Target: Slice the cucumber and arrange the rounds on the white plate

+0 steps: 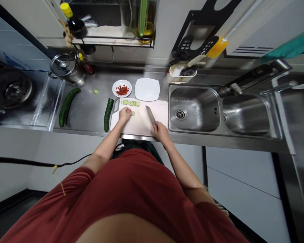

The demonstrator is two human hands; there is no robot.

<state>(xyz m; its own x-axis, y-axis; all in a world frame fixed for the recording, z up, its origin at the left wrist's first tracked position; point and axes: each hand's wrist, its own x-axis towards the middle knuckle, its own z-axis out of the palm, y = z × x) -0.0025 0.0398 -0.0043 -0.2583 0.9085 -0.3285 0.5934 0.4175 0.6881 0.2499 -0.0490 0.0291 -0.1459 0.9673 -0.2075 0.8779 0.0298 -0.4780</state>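
A white cutting board [142, 126] lies at the counter's front edge. Along its upper left runs a row of overlapping cucumber slices [130, 103]. My left hand [125, 114] is over the board's left part, fingers pressed together on something I cannot make out. Just right of its fingertips is a single cucumber slice [133, 113]. My right hand [161, 131] grips the handle of a knife [150, 115], whose blade points up and left over the board. Beside the board's left edge lies a dark green cucumber piece [108, 114].
Behind the board are a plate of red pieces [122, 88] and a white square plate [147, 89]. A whole cucumber [67, 107] and a steel pot [68, 69] stand left. The sink [195, 108] is right, below a utensil holder [181, 78].
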